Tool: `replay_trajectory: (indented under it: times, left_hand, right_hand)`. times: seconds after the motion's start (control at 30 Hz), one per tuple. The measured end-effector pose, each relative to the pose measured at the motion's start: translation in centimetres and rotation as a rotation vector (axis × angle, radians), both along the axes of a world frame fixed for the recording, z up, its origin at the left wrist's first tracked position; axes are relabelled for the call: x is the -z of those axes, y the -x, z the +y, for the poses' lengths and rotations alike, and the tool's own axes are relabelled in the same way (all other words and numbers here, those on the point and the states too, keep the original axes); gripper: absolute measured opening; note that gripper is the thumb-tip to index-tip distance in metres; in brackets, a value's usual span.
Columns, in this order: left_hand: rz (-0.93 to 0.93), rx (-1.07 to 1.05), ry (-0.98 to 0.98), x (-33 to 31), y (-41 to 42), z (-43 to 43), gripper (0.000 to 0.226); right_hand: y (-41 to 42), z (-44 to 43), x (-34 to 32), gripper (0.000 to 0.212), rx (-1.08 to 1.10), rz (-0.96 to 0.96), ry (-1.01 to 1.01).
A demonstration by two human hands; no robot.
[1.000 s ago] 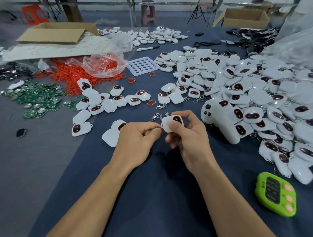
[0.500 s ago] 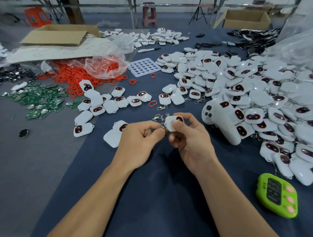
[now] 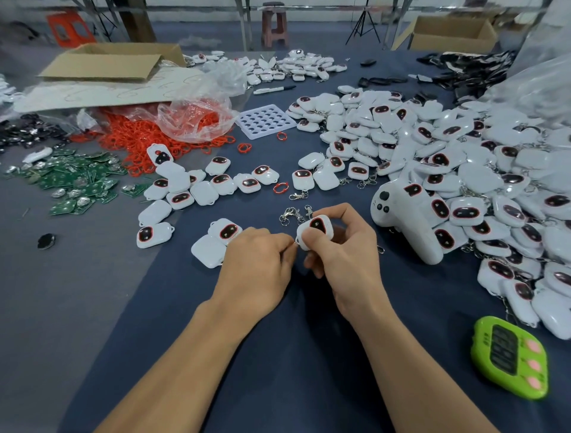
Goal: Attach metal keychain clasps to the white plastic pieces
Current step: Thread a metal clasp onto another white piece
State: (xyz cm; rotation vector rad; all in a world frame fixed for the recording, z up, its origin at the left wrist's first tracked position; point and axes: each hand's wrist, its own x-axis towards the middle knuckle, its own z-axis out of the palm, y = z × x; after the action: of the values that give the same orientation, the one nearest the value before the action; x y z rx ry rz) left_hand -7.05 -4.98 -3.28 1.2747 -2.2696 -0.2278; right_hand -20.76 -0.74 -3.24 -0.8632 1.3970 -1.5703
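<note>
Table [image 3: 309, 364], blue cloth. Heap of white pieces [image 3: 463, 160] along its right edge. Mid-table, right hand [image 3: 346, 259] curls fingers and thumb round one white piece [image 3: 315, 230], dark face up. Left hand [image 3: 256, 269] pinches a clasp [image 3: 296, 244], mostly hidden, at that piece's near-left corner. Loose clasps [image 3: 293, 214] lie just behind.

A dark blue cloth covers the table [image 3: 293, 355] across most of the frame, and a grey surface [image 3: 46, 309] lies beside it at lower left. Beyond the far edge, along the top of the frame, runs a blue-grey floor [image 3: 324, 37]. An orange stool [image 3: 69, 29] stands at upper left beside a brown post [image 3: 136, 18]. A reddish stool [image 3: 275, 26] stands at top centre, next to slim metal legs [image 3: 244, 21]. Right of it is a black tripod [image 3: 363, 24], then an open cardboard box [image 3: 448, 34] at upper right. A pale wall strip [image 3: 309, 3] shows at the very top. The light is soft and even.
</note>
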Motion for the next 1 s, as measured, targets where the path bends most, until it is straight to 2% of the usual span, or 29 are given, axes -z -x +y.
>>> replay_trajectory:
  times: [0.13,0.17,0.27,0.33,0.53,0.73,0.8,0.93,1.0]
  left_hand:
    - [0.015,-0.011,-0.019,-0.17,0.12,0.12,0.031]
    - [0.071,-0.002,-0.055,-0.20,0.16,0.07,0.030]
    - [0.417,0.035,-0.257,-0.35,-0.06,-0.13,0.015]
    - [0.513,0.044,-0.309,-0.33,-0.20,-0.22,0.007]
    - [0.497,0.032,-0.290,-0.23,-0.35,-0.34,0.015]
    - [0.183,-0.063,-0.068,0.03,0.12,0.04,0.026]
    - [0.152,-0.077,-0.043,0.17,0.20,0.03,0.024]
    - [0.256,-0.090,-0.074,-0.07,0.27,0.24,0.011]
    - [0.367,-0.102,-0.062,-0.33,0.08,0.45,0.025]
  right_hand:
    - [0.14,-0.06,-0.16,0.018,0.004,-0.069,-0.006]
    - [0.24,-0.06,-0.24,0.017,0.008,-0.101,-0.010]
    - [0.44,-0.11,-0.51,0.017,0.004,-0.184,-0.012]
    - [0.52,-0.13,-0.65,0.016,-0.005,-0.203,-0.011]
    - [0.46,-0.10,-0.70,0.018,-0.013,-0.207,-0.005]
    - [0.20,0.01,-0.26,0.017,-0.043,-0.153,0.008]
    - [0.18,-0.10,-0.20,0.021,-0.045,-0.145,0.003]
    - [0.24,-0.21,-0.39,0.023,-0.049,-0.147,-0.021]
    - [0.34,-0.17,-0.55,0.019,-0.030,-0.148,-0.043]
